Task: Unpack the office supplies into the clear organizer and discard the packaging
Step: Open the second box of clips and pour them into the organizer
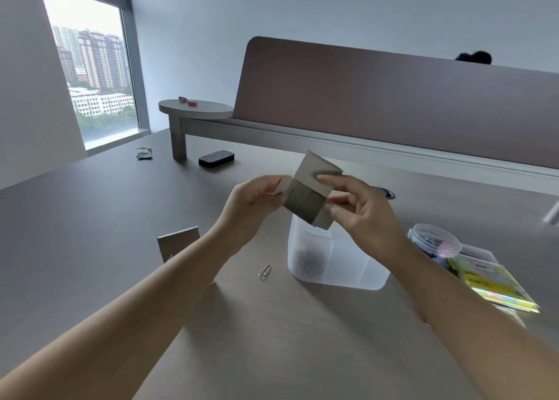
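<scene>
While we hold the small cardboard box [308, 192] in the air above the clear organizer [335, 260], its long axis runs tilted — upper end away from us, lower corner pointing down toward the organizer. Our left hand [252, 200] pinches a flap at the box's left side; our right hand [363, 215] pinches its right edge. One paper clip [265, 272] lies on the desk [90, 218] just left of the organizer.
</scene>
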Action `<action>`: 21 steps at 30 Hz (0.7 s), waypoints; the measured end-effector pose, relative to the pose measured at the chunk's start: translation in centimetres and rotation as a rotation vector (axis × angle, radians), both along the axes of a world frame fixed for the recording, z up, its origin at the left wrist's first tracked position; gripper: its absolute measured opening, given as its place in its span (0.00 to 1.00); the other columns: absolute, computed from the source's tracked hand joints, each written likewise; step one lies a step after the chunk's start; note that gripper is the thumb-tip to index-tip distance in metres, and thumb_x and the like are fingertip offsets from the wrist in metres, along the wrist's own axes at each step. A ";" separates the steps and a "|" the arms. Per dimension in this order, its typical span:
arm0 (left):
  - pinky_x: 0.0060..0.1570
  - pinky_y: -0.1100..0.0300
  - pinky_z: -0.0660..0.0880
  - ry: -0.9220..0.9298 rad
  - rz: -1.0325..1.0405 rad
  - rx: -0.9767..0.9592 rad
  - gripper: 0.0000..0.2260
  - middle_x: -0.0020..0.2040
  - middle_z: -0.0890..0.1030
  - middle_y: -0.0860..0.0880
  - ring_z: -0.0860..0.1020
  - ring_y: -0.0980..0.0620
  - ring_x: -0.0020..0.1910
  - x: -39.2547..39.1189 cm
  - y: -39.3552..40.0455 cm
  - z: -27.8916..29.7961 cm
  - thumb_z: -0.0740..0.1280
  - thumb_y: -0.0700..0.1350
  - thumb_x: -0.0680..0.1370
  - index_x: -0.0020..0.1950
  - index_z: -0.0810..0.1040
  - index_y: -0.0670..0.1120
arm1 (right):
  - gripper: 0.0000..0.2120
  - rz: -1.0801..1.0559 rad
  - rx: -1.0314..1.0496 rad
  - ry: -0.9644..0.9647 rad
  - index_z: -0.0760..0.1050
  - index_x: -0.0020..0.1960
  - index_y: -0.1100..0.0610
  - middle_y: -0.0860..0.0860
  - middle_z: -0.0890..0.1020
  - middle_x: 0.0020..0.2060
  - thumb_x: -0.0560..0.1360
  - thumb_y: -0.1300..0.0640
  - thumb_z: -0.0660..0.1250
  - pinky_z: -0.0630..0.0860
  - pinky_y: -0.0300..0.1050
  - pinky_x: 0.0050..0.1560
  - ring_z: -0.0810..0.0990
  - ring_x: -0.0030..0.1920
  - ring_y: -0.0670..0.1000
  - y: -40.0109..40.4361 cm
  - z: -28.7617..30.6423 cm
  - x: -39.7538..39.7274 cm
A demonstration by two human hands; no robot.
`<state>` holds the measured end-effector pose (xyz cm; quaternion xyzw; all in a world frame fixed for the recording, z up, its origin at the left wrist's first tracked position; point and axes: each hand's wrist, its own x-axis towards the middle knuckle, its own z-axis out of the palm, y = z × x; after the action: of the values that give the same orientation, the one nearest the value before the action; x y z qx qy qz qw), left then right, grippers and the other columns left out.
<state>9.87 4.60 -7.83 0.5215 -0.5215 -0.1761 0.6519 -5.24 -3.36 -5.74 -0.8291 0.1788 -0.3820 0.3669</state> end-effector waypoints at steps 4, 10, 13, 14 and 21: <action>0.39 0.70 0.75 -0.026 0.020 0.078 0.16 0.44 0.77 0.54 0.78 0.61 0.40 0.2 2.8 0.8 0.61 0.32 0.74 0.59 0.72 0.46 | 0.16 0.014 0.082 0.031 0.73 0.54 0.49 0.42 0.74 0.42 0.74 0.67 0.61 0.75 0.39 0.46 0.77 0.41 0.49 2.0 0.9 0.5; 0.36 0.70 0.77 -0.056 -0.031 0.260 0.23 0.46 0.77 0.54 0.80 0.58 0.40 -0.3 9.0 0.3 0.65 0.32 0.71 0.61 0.68 0.53 | 0.16 0.124 0.235 0.088 0.74 0.56 0.58 0.46 0.77 0.43 0.75 0.70 0.54 0.72 0.25 0.38 0.75 0.42 0.43 5.9 -0.6 1.0; 0.36 0.72 0.77 -0.036 0.007 0.305 0.21 0.45 0.76 0.53 0.79 0.56 0.40 -1.0 11.2 -1.0 0.66 0.30 0.70 0.56 0.73 0.51 | 0.15 0.202 0.250 0.133 0.73 0.52 0.55 0.45 0.76 0.41 0.75 0.71 0.53 0.73 0.24 0.35 0.75 0.42 0.44 7.5 -1.7 0.9; 0.36 0.71 0.77 -0.025 0.021 0.311 0.19 0.46 0.76 0.51 0.78 0.55 0.42 -1.1 11.7 -1.4 0.66 0.30 0.70 0.55 0.73 0.50 | 0.14 0.217 0.252 0.144 0.72 0.52 0.55 0.45 0.76 0.42 0.76 0.70 0.53 0.74 0.25 0.35 0.76 0.43 0.45 7.9 -2.1 0.9; 0.38 0.76 0.69 -0.218 0.267 0.404 0.15 0.42 0.74 0.52 0.74 0.53 0.41 -1.1 13.2 -5.2 0.72 0.38 0.68 0.52 0.73 0.44 | 0.14 -0.021 -0.024 0.275 0.73 0.59 0.60 0.54 0.79 0.53 0.75 0.66 0.58 0.70 0.36 0.53 0.76 0.52 0.50 7.4 -6.2 -0.1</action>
<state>8.79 17.76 -13.07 0.7210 -0.4695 -0.1320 0.4922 -5.34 4.04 -11.94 -0.8761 0.2314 -0.2708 0.3249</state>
